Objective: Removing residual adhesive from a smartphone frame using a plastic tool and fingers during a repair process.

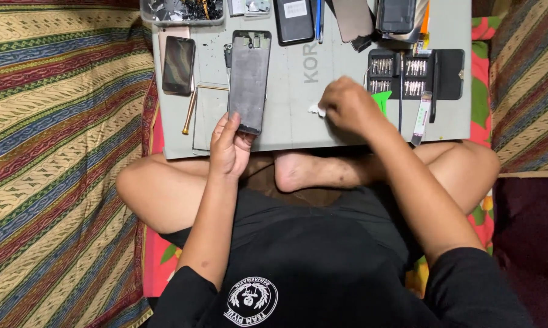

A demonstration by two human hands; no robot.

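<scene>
The work mat looked matt grey and rubbery, flecked with white crumbs. The phone frame was dull, scuffed metal; the phone at the mat's left edge was glossy glass. The floor cloth was woven, striped fabric.

Under me: striped woven mat; red floral cloth; grey work board across my lap; possibly a dark cushion.

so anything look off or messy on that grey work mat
Yes: white specks are scattered over the grey mat near the opened phone frame the left hand holds; the right hand pinches a white wad.
</scene>
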